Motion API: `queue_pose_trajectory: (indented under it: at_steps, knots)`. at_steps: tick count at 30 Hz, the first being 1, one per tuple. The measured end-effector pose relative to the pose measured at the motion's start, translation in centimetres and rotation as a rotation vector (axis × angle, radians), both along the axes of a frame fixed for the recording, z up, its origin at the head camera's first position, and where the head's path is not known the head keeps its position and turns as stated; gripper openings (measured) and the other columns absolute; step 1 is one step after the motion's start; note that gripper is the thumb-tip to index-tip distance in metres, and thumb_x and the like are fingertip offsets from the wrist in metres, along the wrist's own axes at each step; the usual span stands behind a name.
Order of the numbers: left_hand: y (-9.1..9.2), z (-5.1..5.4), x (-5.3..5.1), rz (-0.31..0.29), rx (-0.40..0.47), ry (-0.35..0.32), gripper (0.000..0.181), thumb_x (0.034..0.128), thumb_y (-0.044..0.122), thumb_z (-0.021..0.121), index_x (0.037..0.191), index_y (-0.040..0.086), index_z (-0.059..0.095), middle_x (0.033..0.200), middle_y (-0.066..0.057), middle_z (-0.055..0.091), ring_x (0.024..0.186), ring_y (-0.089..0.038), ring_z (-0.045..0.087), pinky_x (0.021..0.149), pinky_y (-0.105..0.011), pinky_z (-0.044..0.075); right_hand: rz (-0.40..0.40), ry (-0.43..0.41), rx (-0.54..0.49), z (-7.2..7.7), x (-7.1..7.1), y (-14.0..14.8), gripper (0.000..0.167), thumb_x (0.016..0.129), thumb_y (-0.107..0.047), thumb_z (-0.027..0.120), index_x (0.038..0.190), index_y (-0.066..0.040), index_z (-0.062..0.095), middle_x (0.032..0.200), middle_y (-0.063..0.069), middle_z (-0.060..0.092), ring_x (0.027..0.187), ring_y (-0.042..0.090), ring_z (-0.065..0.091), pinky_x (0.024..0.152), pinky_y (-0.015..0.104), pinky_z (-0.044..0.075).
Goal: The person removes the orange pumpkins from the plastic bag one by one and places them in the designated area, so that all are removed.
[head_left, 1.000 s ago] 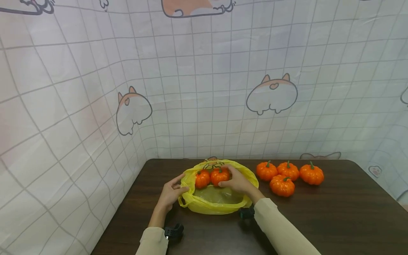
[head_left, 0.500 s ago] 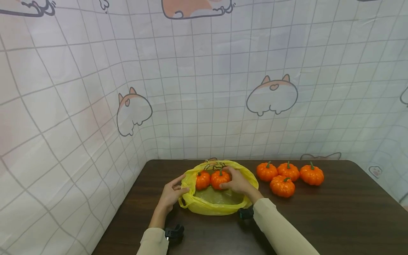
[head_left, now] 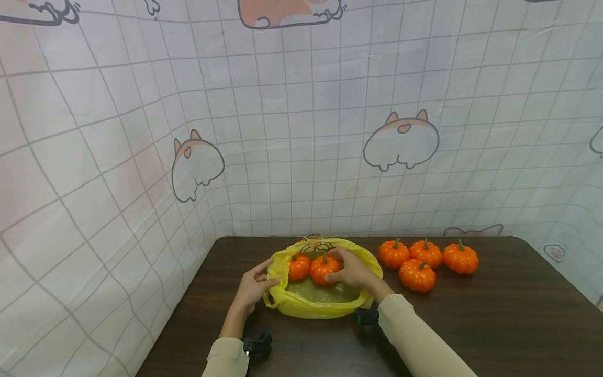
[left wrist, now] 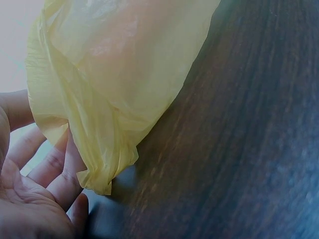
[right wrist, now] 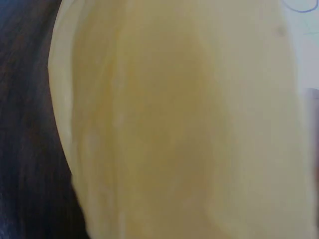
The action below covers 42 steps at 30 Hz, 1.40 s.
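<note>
A yellow plastic bag (head_left: 314,309) lies with its mouth spread wide on the dark table. My left hand (head_left: 252,289) holds the bag's left rim, thumb on the inner side. In the left wrist view, the fingers of that hand (left wrist: 47,184) lie behind the crumpled yellow film. Inside the bag, my right hand (head_left: 354,270) grips a small orange pumpkin (head_left: 321,270) with a green stem. Another orange pumpkin (head_left: 299,268) sits to its left in the bag. The right wrist view is filled by the bag's side (right wrist: 169,124), which hides the right hand.
Several more orange pumpkins (head_left: 417,275) stand together on the table right of the bag. Dark wooden table surface (head_left: 509,314) extends to the right. A white grid-patterned cloth (head_left: 301,131) hangs behind and at the left.
The right hand has shifted the gripped pumpkin slightly nearer to me within the bag. My left hand stays at the bag's rim.
</note>
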<state>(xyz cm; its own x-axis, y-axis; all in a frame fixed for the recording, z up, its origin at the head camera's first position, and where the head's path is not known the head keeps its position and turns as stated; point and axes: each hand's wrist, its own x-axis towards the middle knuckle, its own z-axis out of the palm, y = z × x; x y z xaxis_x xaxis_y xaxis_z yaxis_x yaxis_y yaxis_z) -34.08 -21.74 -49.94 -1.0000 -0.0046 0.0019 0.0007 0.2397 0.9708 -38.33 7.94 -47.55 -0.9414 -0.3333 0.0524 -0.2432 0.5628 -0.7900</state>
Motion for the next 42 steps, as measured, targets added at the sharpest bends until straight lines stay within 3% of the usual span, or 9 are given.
queue_pose_trajectory:
  at_steps: [4, 7, 15, 26, 32, 39, 42]
  knots:
    - [0.1, 0.2, 0.2, -0.001, -0.006, 0.008, 0.061, 0.0929, 0.011, 0.074, 0.150, 0.015, 0.054, 0.086, -0.008, 0.071, 0.077, -0.014, 0.059, 0.080, -0.034, 0.053, 0.014, 0.017, 0.003, 0.5, 0.4, 0.2, 0.062, 0.081, -0.019, 0.088, 0.135, -0.012, 0.059, 0.139, 0.014, 0.062, 0.132, 0.037, 0.055, 0.109, 0.055, 0.044]
    - [-0.1, -0.4, -0.1, 0.000, -0.002, 0.008, 0.061, 0.0921, 0.013, 0.075, 0.149, 0.019, 0.055, 0.091, -0.011, 0.073, 0.080, -0.015, 0.063, 0.081, -0.033, 0.055, 0.019, 0.025, -0.004, 0.6, 0.6, 0.5, 0.062, 0.081, -0.020, 0.088, 0.136, -0.012, 0.059, 0.140, 0.014, 0.062, 0.134, 0.037, 0.054, 0.110, 0.056, 0.043]
    - [-0.3, -0.6, -0.4, 0.004, -0.011, -0.003, 0.061, 0.0919, 0.014, 0.075, 0.149, 0.022, 0.056, 0.095, -0.008, 0.074, 0.086, -0.016, 0.066, 0.085, -0.035, 0.056, 0.070, 0.056, -0.044, 1.1, 2.0, 1.7, 0.065, 0.083, -0.022, 0.087, 0.139, -0.010, 0.056, 0.143, 0.019, 0.057, 0.132, 0.046, 0.053, 0.105, 0.060, 0.047]
    - [-0.4, -0.8, -0.5, -0.003, -0.022, 0.000, 0.060, 0.0928, 0.015, 0.074, 0.149, 0.022, 0.056, 0.101, -0.010, 0.075, 0.091, -0.016, 0.068, 0.095, -0.046, 0.056, 0.058, 0.020, -0.147, 1.5, 3.3, 2.6, 0.064, 0.083, -0.020, 0.087, 0.138, -0.011, 0.056, 0.140, 0.024, 0.054, 0.125, 0.047, 0.059, 0.097, 0.052, 0.054]
    - [-0.3, -0.9, -0.5, -0.006, -0.022, -0.001, 0.060, 0.0927, 0.016, 0.075, 0.149, 0.023, 0.056, 0.090, -0.007, 0.073, 0.082, -0.016, 0.064, 0.087, -0.037, 0.054, 0.065, 0.051, -0.162, 1.9, 4.0, 3.3, 0.065, 0.083, -0.022, 0.087, 0.138, -0.009, 0.056, 0.138, 0.022, 0.055, 0.121, 0.043, 0.059, 0.095, 0.050, 0.055]
    - [-0.3, -0.8, -0.4, -0.017, -0.019, 0.003, 0.060, 0.0934, 0.016, 0.074, 0.149, 0.022, 0.055, 0.090, -0.006, 0.074, 0.080, -0.015, 0.064, 0.084, -0.034, 0.053, 0.021, 0.036, -0.153, 2.2, 5.2, 4.3, 0.065, 0.082, -0.029, 0.088, 0.137, -0.019, 0.057, 0.139, 0.019, 0.053, 0.115, 0.036, 0.059, 0.087, 0.040, 0.057]
    - [-0.3, -0.7, -0.5, -0.017, -0.013, 0.003, 0.060, 0.0931, 0.015, 0.074, 0.149, 0.022, 0.055, 0.090, -0.007, 0.074, 0.078, -0.014, 0.064, 0.081, -0.032, 0.053, 0.024, 0.056, -0.150, 2.2, 5.5, 4.8, 0.065, 0.083, -0.030, 0.087, 0.139, -0.019, 0.056, 0.139, 0.021, 0.051, 0.111, 0.033, 0.059, 0.085, 0.039, 0.058]
